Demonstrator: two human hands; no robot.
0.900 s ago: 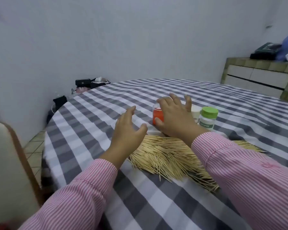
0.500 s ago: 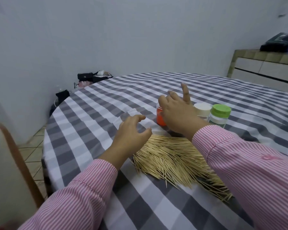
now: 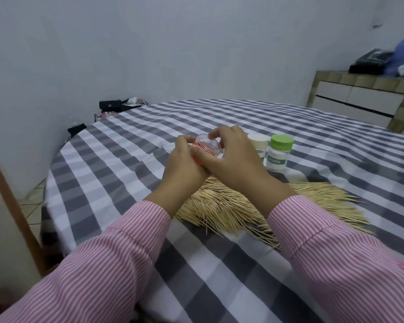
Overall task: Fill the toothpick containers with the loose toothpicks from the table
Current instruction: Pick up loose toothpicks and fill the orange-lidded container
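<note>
Both hands now hold the small clear container with the orange lid (image 3: 207, 148) above the far edge of the loose wooden toothpick pile (image 3: 243, 206); my left hand (image 3: 184, 159) has come up to grip it with my right hand (image 3: 231, 155). I judge a hard twist could jerk it loose into the pile.

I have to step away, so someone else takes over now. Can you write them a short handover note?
Left hand and right hand both grip the orange-lidded container, lifted above the table.
Green-lidded container and cream-lidded container stand capped just to the right.
Loose toothpicks lie heaped under the wrists.
Done: one container picked up.
Left: open it, fill all three.
</note>
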